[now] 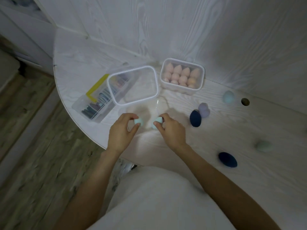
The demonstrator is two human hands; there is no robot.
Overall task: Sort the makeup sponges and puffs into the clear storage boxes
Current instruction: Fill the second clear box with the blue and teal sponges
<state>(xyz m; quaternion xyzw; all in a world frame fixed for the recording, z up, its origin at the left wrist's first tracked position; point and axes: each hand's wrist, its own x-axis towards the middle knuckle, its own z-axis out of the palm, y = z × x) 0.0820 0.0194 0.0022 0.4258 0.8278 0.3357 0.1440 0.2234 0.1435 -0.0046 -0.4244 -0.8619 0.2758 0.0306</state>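
Note:
My left hand (122, 130) pinches a light mint sponge (138, 121) just in front of an empty clear storage box (154, 77). My right hand (171, 130) pinches a second mint sponge (158, 120) beside it. To the right of the empty box stands a clear box (201, 70) filled with several peach sponges. Loose on the table lie a dark blue sponge (195, 118), a lilac sponge (204, 110), a light blue sponge (229, 96), a grey-green sponge (263, 145) and another dark blue sponge (227, 159).
A flat clear case (78, 105) with a yellow clasp holds several coloured puffs, left of the empty box. The white table (216, 138) has a curved left edge, a cable hole (245, 101) at the right, and wood-grain walls behind. Wooden floor lies to the left.

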